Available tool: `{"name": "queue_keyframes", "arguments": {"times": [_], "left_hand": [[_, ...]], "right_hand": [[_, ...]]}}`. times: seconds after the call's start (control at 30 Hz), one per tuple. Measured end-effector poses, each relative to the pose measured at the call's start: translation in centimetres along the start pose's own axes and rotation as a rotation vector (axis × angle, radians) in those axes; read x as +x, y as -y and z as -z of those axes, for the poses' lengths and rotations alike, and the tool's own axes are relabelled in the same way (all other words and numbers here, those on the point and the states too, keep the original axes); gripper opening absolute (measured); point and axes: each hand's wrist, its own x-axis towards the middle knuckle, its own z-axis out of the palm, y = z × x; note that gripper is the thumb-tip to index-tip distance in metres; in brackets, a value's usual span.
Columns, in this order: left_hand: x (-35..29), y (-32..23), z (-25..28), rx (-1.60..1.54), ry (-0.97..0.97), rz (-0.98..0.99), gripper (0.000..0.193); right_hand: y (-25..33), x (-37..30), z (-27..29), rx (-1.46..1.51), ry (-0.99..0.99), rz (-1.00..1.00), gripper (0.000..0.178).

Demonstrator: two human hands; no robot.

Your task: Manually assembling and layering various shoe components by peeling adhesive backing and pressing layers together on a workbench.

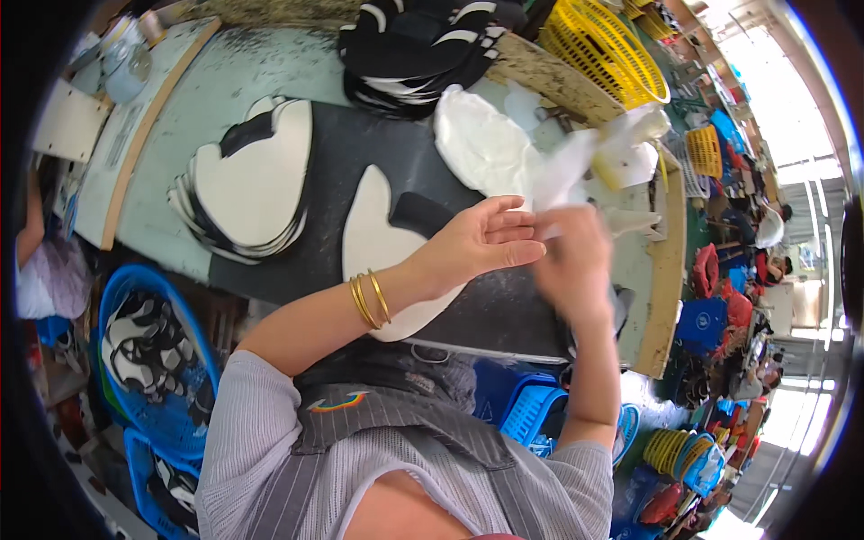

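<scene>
My left hand (481, 241), with gold bangles on the wrist, hovers palm up over the black mat (360, 162), fingers spread and touching a thin white sheet (562, 171). My right hand (576, 265) is blurred just to its right, pinching the lower end of the same white sheet. Under my left wrist lies a white shoe-upper piece (373, 238). A stack of similar white and black cut pieces (252, 184) rests to the left on the mat. A white fabric piece (481, 144) lies behind my hands.
A pile of black and white pieces (414, 45) and a yellow basket (603, 45) stand at the back. Blue baskets (153, 351) with pieces sit on the floor to the left. A white glue bottle (643, 126) stands at the right. Other workers are far right.
</scene>
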Motion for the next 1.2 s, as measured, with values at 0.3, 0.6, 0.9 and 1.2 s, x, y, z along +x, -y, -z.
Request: {"name": "queue_keyframes", "arguments": {"times": [0.3, 0.6, 0.9, 1.2], "left_hand": [[-9.5, -1.6, 4.5, -0.18, -0.213, 0.101, 0.03], [-10.0, -2.9, 8.6, 0.302, -0.368, -0.119, 0.015], [-12.1, -0.9, 12.0, 0.818, -0.336, -0.004, 0.017], [-12.0, -1.5, 11.8, 1.513, -0.347, -0.328, 0.044]], "right_hand": [[8.9, -8.8, -7.6, 1.55, 0.078, -0.79, 0.037], [9.0, -6.1, -6.6, 1.255, -0.037, -0.831, 0.013], [9.5, -9.5, -9.4, 1.099, 0.233, -0.95, 0.016], [9.1, -9.2, -9.4, 0.993, 0.319, -0.999, 0.017]]}}
